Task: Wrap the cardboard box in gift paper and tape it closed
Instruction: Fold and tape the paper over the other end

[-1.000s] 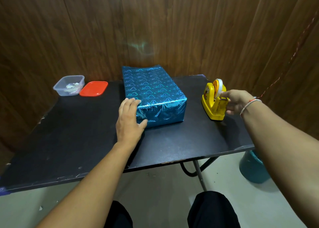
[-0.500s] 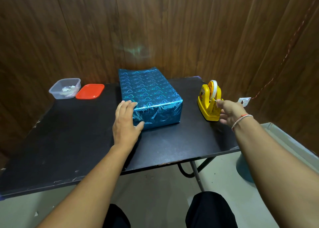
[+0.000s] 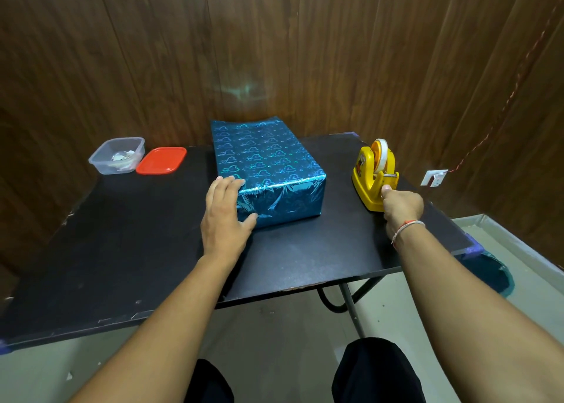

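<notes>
The box, covered in shiny blue heart-patterned gift paper, lies in the middle of the black table. My left hand rests flat on its near left corner, fingers straight on top and thumb against the creased front face. A yellow tape dispenser with a white tape roll stands to the right of the box. My right hand, fingers curled, pinches the dispenser's front end just under the cutter. Whether a tape end sits between the fingers is too small to see.
A clear plastic container with white scraps and its red lid sit at the table's far left. Wooden walls close in behind and to the right. A teal bin stands on the floor past the table's right corner.
My right hand left the dispenser, drew back a little, then returned to its front end under the cutter. My left hand stayed on the box corner. The camera shifted slightly.
</notes>
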